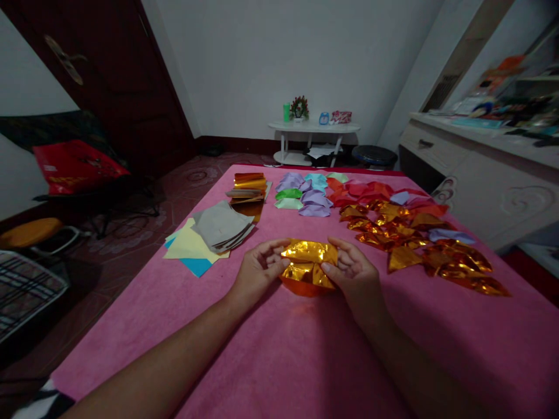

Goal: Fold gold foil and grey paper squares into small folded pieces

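A shiny gold foil paper [308,263], folded into a boat-like shape, sits just above the pink cloth-covered table [279,349]. My left hand [257,269] pinches its left end with curled fingers. My right hand [353,273] grips its right end, thumb and fingers pressed on the foil. Both forearms reach in from the bottom of the view.
Several folded gold foil pieces [419,244] lie to the right, red ones [367,191] and purple and green ones [305,198] behind. A stack of grey, yellow and blue sheets [209,235] lies left, gold sheets [248,186] beyond. A white cabinet [480,180] stands right.
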Demonstrator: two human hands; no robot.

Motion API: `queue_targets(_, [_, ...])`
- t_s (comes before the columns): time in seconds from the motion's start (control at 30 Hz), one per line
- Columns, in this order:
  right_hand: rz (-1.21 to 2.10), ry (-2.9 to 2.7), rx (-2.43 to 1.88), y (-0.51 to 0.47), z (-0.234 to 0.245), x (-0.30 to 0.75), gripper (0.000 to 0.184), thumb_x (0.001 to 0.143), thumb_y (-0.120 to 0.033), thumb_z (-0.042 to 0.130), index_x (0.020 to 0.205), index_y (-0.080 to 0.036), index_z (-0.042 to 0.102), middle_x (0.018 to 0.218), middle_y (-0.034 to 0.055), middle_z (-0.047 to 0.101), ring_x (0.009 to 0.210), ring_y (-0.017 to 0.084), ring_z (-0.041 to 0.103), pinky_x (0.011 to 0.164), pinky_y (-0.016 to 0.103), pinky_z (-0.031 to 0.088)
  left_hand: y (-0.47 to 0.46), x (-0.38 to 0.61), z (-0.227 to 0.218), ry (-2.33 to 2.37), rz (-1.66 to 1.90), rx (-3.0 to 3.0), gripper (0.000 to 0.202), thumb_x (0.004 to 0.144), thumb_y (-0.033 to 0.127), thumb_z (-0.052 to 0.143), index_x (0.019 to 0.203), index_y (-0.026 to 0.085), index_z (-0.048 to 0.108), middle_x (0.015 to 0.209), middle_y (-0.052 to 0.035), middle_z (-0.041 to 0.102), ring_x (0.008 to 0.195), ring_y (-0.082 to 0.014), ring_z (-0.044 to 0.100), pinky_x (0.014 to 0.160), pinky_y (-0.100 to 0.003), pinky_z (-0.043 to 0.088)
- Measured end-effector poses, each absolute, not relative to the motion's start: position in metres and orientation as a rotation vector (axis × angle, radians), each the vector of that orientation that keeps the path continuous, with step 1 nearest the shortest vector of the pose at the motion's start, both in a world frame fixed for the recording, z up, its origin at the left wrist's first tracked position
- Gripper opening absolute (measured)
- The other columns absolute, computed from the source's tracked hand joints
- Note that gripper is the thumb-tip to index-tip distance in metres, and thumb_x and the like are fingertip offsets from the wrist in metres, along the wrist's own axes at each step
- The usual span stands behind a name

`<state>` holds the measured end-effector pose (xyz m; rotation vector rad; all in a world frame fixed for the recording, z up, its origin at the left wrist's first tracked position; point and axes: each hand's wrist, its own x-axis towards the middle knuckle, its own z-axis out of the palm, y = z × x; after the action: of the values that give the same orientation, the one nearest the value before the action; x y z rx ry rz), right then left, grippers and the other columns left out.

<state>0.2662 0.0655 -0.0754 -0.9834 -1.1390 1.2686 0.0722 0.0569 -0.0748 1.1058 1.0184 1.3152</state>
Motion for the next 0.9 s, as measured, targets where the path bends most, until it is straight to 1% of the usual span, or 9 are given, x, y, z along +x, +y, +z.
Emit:
queue_targets(0.07, [1.238,-1.109,-0.997,0.064,-0.073,0.266,0.053,0.067,-0.025,0.075,0.115,-0.019,0.054,0.096,0.007,0.071,0.086,0.02,0.069,0.078,0.033,0.055,0.058,0.073,-0.074,1.0,1.332,1.055,0.052,0.066,0.023,0.077,0.114,0.017,0.059,0.087,-0.0025,0.064,0.067,-0.0088,0.059,0.064,-0.021,0.047])
queue_targets(0.13, [1.179,-1.087,-1.007,0.061,-0.068,0.266,0.051,0.067,-0.024,0.074,0.114,-0.02,0.054,0.095,0.0066,0.071,0.085,0.02,0.069,0.078,0.034,0.055,0.059,0.074,-0.073,1.027,1.344,1.043,0.055,0.064,0.024,0.079,0.113,0.017,0.056,0.082,-0.0006,0.063,0.067,-0.0092,0.06,0.063,-0.02,0.047])
queue_targets(0.27, [1.025,-1.123,-1.035,0.056,-0.061,0.265,0.042,0.069,-0.022,0.073,0.108,-0.019,0.056,0.087,0.0039,0.071,0.078,0.018,0.069,0.072,0.031,0.056,0.057,0.077,-0.072,1.092,1.324,1.053,0.036,0.062,0.031,0.08,0.084,0.013,0.057,0.062,0.0042,0.058,0.055,-0.0068,0.055,0.052,-0.016,0.041])
queue_targets(0.33, [0.974,-1.161,-1.07,0.054,-0.06,0.264,0.039,0.071,-0.023,0.071,0.107,-0.02,0.057,0.086,0.0031,0.07,0.074,0.016,0.068,0.069,0.03,0.056,0.055,0.079,-0.071,1.117,1.274,1.074,0.035,0.063,0.036,0.079,0.069,0.012,0.054,0.055,0.0045,0.055,0.048,-0.0055,0.05,0.047,-0.015,0.036])
queue_targets(0.4, [0.943,-1.195,-1.11,0.053,-0.062,0.263,0.038,0.072,-0.024,0.071,0.107,-0.02,0.057,0.088,0.0029,0.069,0.074,0.016,0.068,0.069,0.029,0.056,0.053,0.081,-0.071,1.121,1.231,1.074,0.038,0.064,0.041,0.078,0.062,0.012,0.054,0.053,0.0025,0.057,0.047,-0.0062,0.05,0.046,-0.016,0.036])
queue_targets(0.5, [0.95,-1.222,-1.133,0.057,-0.067,0.262,0.043,0.071,-0.027,0.071,0.11,-0.019,0.055,0.086,0.0022,0.066,0.073,0.016,0.066,0.066,0.028,0.055,0.051,0.082,-0.07,1.082,1.22,1.024,0.035,0.064,0.04,0.078,0.067,0.01,0.06,0.062,-0.0023,0.065,0.052,-0.0102,0.058,0.051,-0.02,0.043])
queue_targets(0.63, [1.086,-1.207,-1.187,0.062,-0.073,0.263,0.05,0.074,-0.034,0.069,0.117,-0.019,0.048,0.059,-0.0073,0.054,0.05,0.012,0.056,0.05,0.024,0.048,0.05,0.08,-0.069,1.08,1.269,0.966,0.03,0.068,0.037,0.076,0.076,0.01,0.067,0.07,-0.0044,0.069,0.058,-0.0135,0.062,0.058,-0.024,0.049])
queue_targets(0.7, [1.115,-1.221,-1.207,0.062,-0.072,0.264,0.05,0.076,-0.034,0.066,0.119,-0.018,0.046,0.053,-0.0098,0.049,0.044,0.011,0.05,0.048,0.023,0.044,0.05,0.08,-0.067,1.054,1.284,0.945,0.029,0.069,0.036,0.075,0.082,0.011,0.068,0.074,-0.0047,0.07,0.061,-0.014,0.063,0.062,-0.026,0.051])
queue_targets(0.9, [1.021,-1.255,-1.078,0.058,-0.068,0.263,0.045,0.077,-0.028,0.065,0.118,-0.019,0.049,0.076,-0.0009,0.062,0.067,0.014,0.062,0.06,0.024,0.049,0.048,0.083,-0.064,0.987,1.215,0.959,0.031,0.07,0.032,0.075,0.09,0.009,0.069,0.082,-0.0084,0.072,0.066,-0.0157,0.066,0.065,-0.025,0.052])
